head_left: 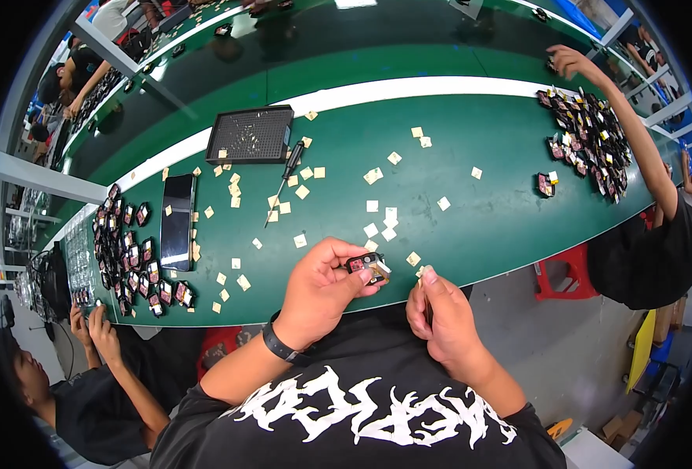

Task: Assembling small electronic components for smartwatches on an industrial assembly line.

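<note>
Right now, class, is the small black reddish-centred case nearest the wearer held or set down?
Held: the left hand has the small black case between thumb and fingers. Whether its underside touches the green tabletop is hidden.

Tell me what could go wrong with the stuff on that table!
The left hand holds a black part right by the edge of the table, so it might fall off if it slips.

The screwdriver lies among loose squares, so picking it up could scatter them.
</note>
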A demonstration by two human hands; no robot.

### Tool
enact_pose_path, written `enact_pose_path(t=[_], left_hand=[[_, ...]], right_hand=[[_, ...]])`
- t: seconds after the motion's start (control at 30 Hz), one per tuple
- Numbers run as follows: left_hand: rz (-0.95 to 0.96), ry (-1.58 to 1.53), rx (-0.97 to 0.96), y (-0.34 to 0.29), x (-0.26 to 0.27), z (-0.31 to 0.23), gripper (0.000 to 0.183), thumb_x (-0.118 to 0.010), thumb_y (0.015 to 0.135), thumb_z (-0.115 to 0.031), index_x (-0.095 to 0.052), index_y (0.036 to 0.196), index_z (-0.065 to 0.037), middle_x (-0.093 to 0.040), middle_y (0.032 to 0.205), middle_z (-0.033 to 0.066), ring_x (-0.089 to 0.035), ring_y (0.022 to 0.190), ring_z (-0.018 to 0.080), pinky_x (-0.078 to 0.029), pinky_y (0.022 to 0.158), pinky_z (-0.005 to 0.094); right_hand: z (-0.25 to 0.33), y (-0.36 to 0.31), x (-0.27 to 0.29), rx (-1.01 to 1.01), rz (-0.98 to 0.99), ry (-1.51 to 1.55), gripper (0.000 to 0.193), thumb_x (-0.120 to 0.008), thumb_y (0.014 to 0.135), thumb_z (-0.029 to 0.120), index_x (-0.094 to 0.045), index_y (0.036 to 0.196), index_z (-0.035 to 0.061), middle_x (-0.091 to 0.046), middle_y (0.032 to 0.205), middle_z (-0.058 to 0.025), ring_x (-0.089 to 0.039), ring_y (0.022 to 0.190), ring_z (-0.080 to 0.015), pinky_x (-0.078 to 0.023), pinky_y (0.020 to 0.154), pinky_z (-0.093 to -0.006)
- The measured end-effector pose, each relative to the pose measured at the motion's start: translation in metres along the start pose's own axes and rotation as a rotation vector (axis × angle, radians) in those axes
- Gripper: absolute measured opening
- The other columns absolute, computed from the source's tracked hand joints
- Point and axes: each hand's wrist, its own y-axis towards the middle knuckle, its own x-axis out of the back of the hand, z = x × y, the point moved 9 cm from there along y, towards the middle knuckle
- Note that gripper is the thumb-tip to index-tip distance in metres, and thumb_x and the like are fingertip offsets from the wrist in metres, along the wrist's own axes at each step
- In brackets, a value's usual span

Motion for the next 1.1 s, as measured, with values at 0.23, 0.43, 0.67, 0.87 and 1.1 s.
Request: enact_pose_path(t=[0.23,0.43,0.67,0.87,1.1], left_hand=[[-0.011,0.017,-0.017,0.002,-0.001,-0.003,0.021,-0.058,0.098,0.007,-0.054,0.116,-0.001,-0.065,0.119,0.0148,-0.069,0.109,0.0252,-0.062,0.092,0.0371],[0.002,-0.012,0.068,0.000,-0.002,-0.001,0.025,-0.049,0.105,-0.003,-0.050,0.130,0.000,-0.063,0.124,0.0148,-0.067,0.115,0.0284,-0.059,0.095,0.0384],[0.038,-0.009,0.052,-0.001,-0.001,0.000,0.032,-0.047,0.106,-0.005,-0.046,0.138,0.000,-0.058,0.130,0.0130,-0.063,0.123,0.0290,-0.054,0.102,0.0397],[0.075,0.050,0.052,0.001,-0.007,-0.002,0.030,-0.045,0.105,-0.004,-0.045,0.135,-0.001,-0.055,0.132,0.0135,-0.061,0.125,0.0286,-0.052,0.104,0.0402],[0.085,0.038,0.002,0.001,-0.003,0.000,0.030,-0.046,0.104,-0.003,-0.046,0.135,-0.001,-0.058,0.129,0.0138,-0.061,0.124,0.0277,-0.052,0.103,0.0393]], right_hand=[[0.001,-0.002,0.000,0.017,-0.006,-0.029,0.046,-0.048,0.109,0.036,-0.047,0.072,0.0087,-0.047,0.059,-0.0023,-0.032,0.048,-0.0068,-0.025,0.043,-0.0236],[0.006,-0.002,0.001,0.036,0.032,-0.133,0.044,-0.049,0.108,0.035,-0.050,0.074,0.0068,-0.051,0.068,-0.0038,-0.038,0.054,-0.0062,-0.028,0.045,-0.0228],[0.003,-0.006,-0.020,0.021,0.053,-0.171,0.029,-0.050,0.109,0.026,-0.060,0.105,-0.0002,-0.062,0.087,-0.0035,-0.050,0.067,-0.0063,-0.042,0.060,-0.0212],[-0.008,-0.001,-0.017,0.022,0.055,-0.035,0.015,-0.054,0.106,0.016,-0.051,0.113,0.0023,-0.071,0.099,-0.0134,-0.062,0.074,-0.0096,-0.049,0.064,-0.0229],[-0.012,0.011,-0.027,-0.138,0.025,0.027,0.016,-0.059,0.104,0.015,-0.046,0.101,0.0076,-0.071,0.097,-0.0182,-0.066,0.065,-0.0133,-0.053,0.058,-0.0249]])
